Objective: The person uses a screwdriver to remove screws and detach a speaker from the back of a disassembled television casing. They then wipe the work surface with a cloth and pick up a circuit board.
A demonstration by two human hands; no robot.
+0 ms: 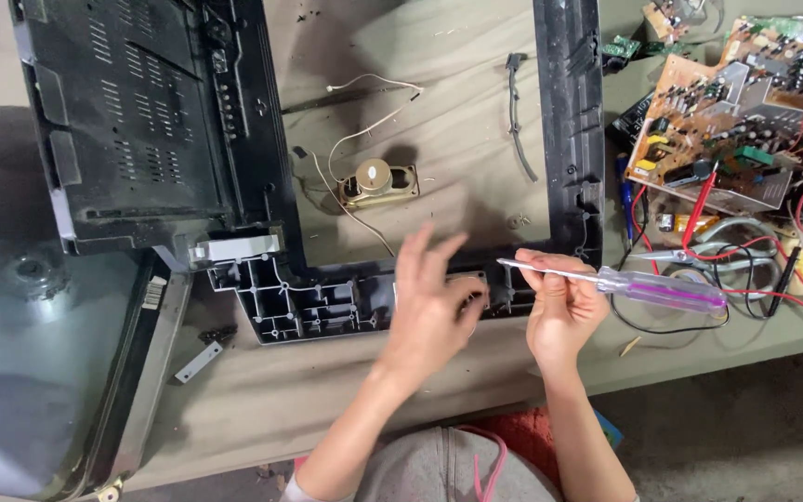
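Speaker [378, 182] lies inside the frame [572, 139] on my worktop [457, 84]; circuit board [727, 130] far right, picture tube [20, 353] left.

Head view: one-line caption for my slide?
Right hand holds a purple-handled screwdriver; left hand hovers over the black plastic frame.

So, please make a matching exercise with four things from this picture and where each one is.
Things:
1. screwdriver
2. small speaker
3. circuit board
4. black back cover

Places:
A. upper left, on the cloth
B. inside the open black frame, with white wires
C. held in the right hand
D. at the right, among red and black wires

Pairs: 1-C, 2-B, 3-D, 4-A
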